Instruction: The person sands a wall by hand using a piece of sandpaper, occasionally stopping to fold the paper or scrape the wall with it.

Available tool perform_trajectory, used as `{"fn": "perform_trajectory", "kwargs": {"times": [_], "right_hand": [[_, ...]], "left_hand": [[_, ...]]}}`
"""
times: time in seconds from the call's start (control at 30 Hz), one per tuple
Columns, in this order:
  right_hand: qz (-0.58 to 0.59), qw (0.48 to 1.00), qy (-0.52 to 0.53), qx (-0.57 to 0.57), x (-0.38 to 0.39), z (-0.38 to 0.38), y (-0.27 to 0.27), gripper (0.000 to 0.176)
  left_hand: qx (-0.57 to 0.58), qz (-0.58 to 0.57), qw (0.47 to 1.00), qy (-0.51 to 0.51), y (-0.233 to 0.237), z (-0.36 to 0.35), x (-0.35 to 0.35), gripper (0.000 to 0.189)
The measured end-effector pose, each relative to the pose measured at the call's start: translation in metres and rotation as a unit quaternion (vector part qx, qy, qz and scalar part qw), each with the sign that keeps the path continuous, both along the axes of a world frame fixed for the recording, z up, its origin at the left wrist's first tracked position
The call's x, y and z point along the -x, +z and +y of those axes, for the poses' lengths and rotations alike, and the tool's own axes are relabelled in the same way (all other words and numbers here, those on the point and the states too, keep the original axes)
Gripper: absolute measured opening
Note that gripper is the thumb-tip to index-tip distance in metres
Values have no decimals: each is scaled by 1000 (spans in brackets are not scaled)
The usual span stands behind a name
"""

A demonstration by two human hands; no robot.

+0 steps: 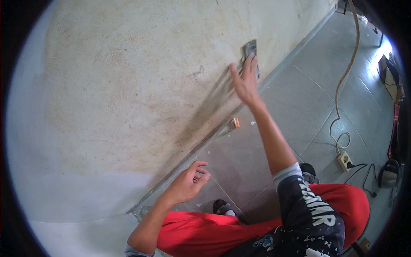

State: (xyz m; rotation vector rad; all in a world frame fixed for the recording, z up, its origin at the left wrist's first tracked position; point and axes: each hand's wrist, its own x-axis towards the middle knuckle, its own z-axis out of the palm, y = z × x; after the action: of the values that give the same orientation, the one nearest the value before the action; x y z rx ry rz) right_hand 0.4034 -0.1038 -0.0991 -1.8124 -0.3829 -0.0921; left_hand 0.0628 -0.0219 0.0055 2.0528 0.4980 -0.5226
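My right hand is stretched out against the lower part of a stained, patchy wall. Under its fingers lies a dark grey sanding block, flat on the wall; the palm side of the hand hides part of it. The thumb sticks out to the left, off the block. My left hand hovers near the foot of the wall, fingers loosely curled and apart, with nothing showing between them.
A small orange-tipped object lies on the tiled floor at the wall's foot. To the right, a cable runs down to a socket block with a black plug. A dark power tool sits by the right edge.
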Motion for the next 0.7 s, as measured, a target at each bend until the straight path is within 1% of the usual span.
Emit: {"fn": "perform_trajectory", "kwargs": {"times": [0.03,0.07,0.13,0.17,0.23,0.3,0.4,0.43,0.5,0.53,0.6,0.63,0.7], "right_hand": [[7,999,-22,-28,-13,-4,4,101],[5,999,-25,-27,-18,-6,5,101],[-2,998,-24,-60,-26,-11,6,101],[-7,999,-21,-46,-13,-8,6,101],[4,1000,-4,20,31,6,-2,101],[12,998,31,47,81,19,-5,101],[49,997,45,39,69,13,0,102],[35,998,26,42,55,8,5,100],[6,1000,-22,11,5,-5,1,98],[6,1000,-23,12,-11,-10,3,98],[32,998,-34,-31,-30,-17,9,97],[21,997,-48,-49,-18,-8,4,97],[-6,999,-31,-12,24,6,-7,96]], "left_hand": [[-3,4,1000,0,-1,0,0,46],[-2,2,1000,-2,-2,1,0,46],[-16,1,1000,-5,-3,0,-3,46],[-13,-2,1000,-7,-5,-2,-5,46],[-7,6,1000,-18,-7,-5,-12,46],[-5,15,999,-29,-5,-9,-20,46],[1,20,999,-28,-6,-10,-21,45],[5,14,1000,-21,-6,-8,-19,45],[3,21,1000,-19,-7,-7,-13,45],[2,22,1000,-13,-6,-6,-11,45],[-7,19,1000,-20,-3,-7,-11,45],[-16,15,999,-26,-2,-8,-11,46],[-13,8,999,-29,-6,-8,-16,45]]}}
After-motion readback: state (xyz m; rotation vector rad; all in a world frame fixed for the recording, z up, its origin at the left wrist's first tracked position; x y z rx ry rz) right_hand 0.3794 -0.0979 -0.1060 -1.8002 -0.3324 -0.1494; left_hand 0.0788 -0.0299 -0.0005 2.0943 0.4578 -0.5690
